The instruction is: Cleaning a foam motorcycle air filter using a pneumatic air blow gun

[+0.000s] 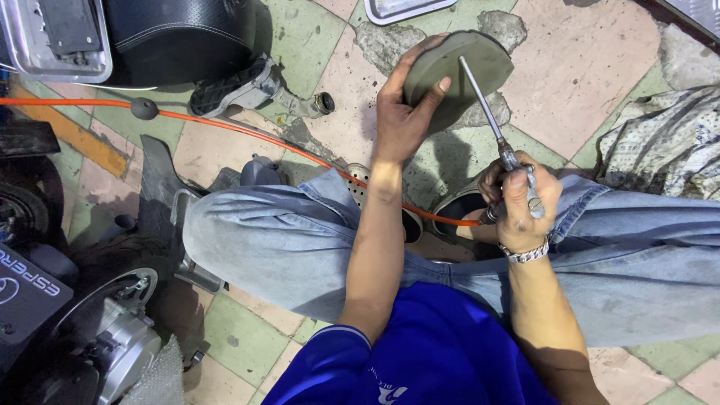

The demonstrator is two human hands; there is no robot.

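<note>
The left hand (401, 120) grips a round grey-green foam pad (465, 71); the right hand (521, 202) clasps a metal air blow gun (499, 139), its nozzle touching the pad.

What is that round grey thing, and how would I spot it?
Start at the knees in blue jeans and follow the left hand up. It grips a flat grey disc above the tiled floor. A thin metal nozzle points at it.

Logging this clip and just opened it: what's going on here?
A person crouches on a tiled floor beside a motorcycle. The left hand holds up a round grey-green filter pad. The right hand grips an air blow gun fed by an orange hose, its metal nozzle tip resting against the pad's face.
</note>
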